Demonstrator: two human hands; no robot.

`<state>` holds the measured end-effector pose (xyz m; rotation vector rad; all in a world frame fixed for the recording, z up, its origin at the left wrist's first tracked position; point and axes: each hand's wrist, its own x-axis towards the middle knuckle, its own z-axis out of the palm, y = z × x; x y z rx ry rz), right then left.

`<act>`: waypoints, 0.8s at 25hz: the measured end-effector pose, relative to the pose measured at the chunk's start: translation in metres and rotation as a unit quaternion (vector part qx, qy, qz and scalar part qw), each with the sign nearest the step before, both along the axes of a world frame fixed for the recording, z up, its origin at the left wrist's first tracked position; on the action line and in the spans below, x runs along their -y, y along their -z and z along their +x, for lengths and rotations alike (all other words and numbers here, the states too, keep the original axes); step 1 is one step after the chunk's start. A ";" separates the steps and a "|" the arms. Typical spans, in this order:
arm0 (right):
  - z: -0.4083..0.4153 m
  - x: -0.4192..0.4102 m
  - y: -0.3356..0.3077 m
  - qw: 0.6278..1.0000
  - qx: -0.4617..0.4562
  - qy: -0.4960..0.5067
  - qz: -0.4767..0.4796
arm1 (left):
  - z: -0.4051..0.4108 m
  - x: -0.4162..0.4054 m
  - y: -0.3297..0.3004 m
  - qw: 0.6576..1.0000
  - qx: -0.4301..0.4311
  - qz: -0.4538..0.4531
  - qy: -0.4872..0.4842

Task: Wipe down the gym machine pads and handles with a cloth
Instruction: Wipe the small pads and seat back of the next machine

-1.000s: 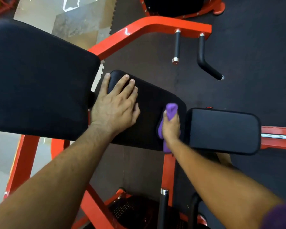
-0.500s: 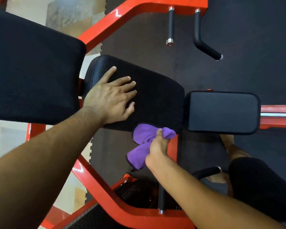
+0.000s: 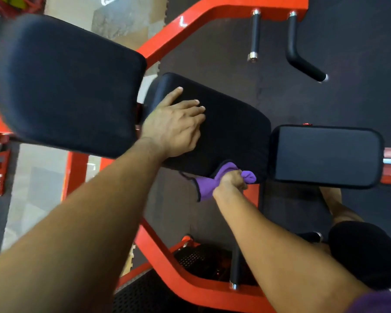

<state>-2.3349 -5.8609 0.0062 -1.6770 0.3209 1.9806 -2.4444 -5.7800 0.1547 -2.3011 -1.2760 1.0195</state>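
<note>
A black middle pad [image 3: 230, 129] of the red gym machine lies under my left hand [image 3: 174, 125], whose fingers rest flat and straight on its top. My right hand [image 3: 231, 181] grips a bunched purple cloth [image 3: 207, 185] against the pad's near lower edge; part of the cloth hangs down to the left. A larger black pad [image 3: 70, 84] sits to the left and a smaller rectangular pad [image 3: 325, 154] to the right. Two black handles, one straight [image 3: 254, 35] and one bent [image 3: 303, 62], hang from the red frame beyond.
The red frame [image 3: 190, 21] runs around the pads, with a lower red bar [image 3: 172, 265] and a black post [image 3: 234, 267] below. Dark rubber flooring [image 3: 359, 75] lies on the right, pale tiles [image 3: 122, 21] at the upper left. A leg in black [image 3: 366, 251] shows at the lower right.
My right hand has slid the cloth from the pad's right end down to its near lower edge. My left hand stays pressed on the pad. The view has shifted slightly.
</note>
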 end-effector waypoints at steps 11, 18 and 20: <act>0.063 0.046 -0.093 -0.077 0.198 -0.473 0.855 | -0.046 0.092 -0.124 0.977 0.004 0.213 0.016; -0.018 -0.033 -0.103 -0.449 0.374 -0.464 0.666 | -0.048 0.096 -0.086 0.940 0.032 0.339 -0.018; -0.010 -0.024 -0.062 -0.488 0.341 -0.516 0.615 | -0.051 0.094 -0.080 0.928 0.061 0.368 -0.006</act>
